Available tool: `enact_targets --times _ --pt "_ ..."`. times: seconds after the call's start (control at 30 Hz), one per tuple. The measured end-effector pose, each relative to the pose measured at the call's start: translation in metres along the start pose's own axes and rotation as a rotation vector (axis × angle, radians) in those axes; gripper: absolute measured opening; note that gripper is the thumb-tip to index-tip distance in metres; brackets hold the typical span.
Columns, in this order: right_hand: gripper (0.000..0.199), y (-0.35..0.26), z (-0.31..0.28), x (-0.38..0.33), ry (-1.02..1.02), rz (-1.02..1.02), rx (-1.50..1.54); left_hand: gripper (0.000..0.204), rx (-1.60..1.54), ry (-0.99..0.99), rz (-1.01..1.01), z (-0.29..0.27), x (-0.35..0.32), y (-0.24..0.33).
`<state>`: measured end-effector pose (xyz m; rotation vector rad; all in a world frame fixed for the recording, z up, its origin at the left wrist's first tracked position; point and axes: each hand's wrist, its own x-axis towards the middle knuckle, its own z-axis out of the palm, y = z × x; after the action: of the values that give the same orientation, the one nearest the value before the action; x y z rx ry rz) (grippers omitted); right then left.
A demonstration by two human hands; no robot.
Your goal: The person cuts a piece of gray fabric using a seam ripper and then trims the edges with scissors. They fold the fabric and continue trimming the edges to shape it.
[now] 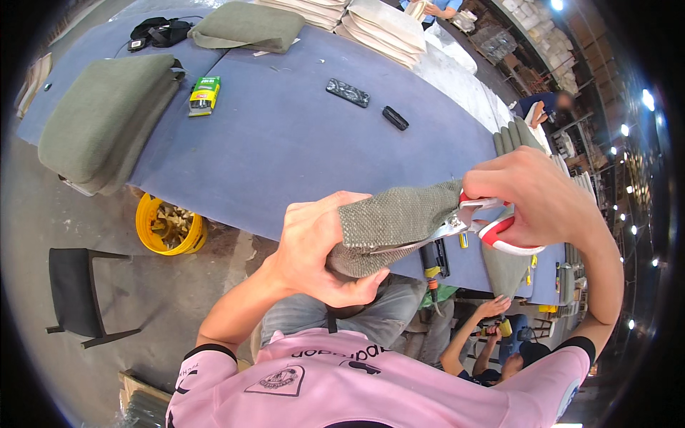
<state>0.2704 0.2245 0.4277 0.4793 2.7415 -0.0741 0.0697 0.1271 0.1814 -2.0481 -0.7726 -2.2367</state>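
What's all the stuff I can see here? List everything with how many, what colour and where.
fabric piece: one, grey-green woven, held up between both hands
scissors: one pair, red and white handles, blades at the fabric's edge
table: one, blue covered, running across the middle
green cushions: two, olive, on the table's left and far end
cream cushions: one stack, far end of the table
small box: one, green and yellow, on the table by the left cushion
dark flat objects: two, black, mid table
yellow bucket: one, on the floor under the table edge
chair: one, black, on the floor at left
left hand: grips the fabric
right hand: holds the scissors
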Motion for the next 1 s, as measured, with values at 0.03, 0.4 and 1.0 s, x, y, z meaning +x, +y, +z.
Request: enact_targets --times 0.03,0.4,1.0 --pt "0.035 0.001 0.001 0.001 -0.009 -0.014 0.01 0.066 -0.039 0.029 -0.031 0.003 -0.001 0.004" --pt "0.029 -0.009 0.01 0.006 -0.027 -0.078 0.055 0.062 -0.098 -0.03 -0.094 0.0 -0.009 0.01" --pt "0.026 0.018 0.027 -0.009 0.066 -0.089 -0.148 0.096 -0.276 0.066 0.013 0.013 -0.012 -0.003"
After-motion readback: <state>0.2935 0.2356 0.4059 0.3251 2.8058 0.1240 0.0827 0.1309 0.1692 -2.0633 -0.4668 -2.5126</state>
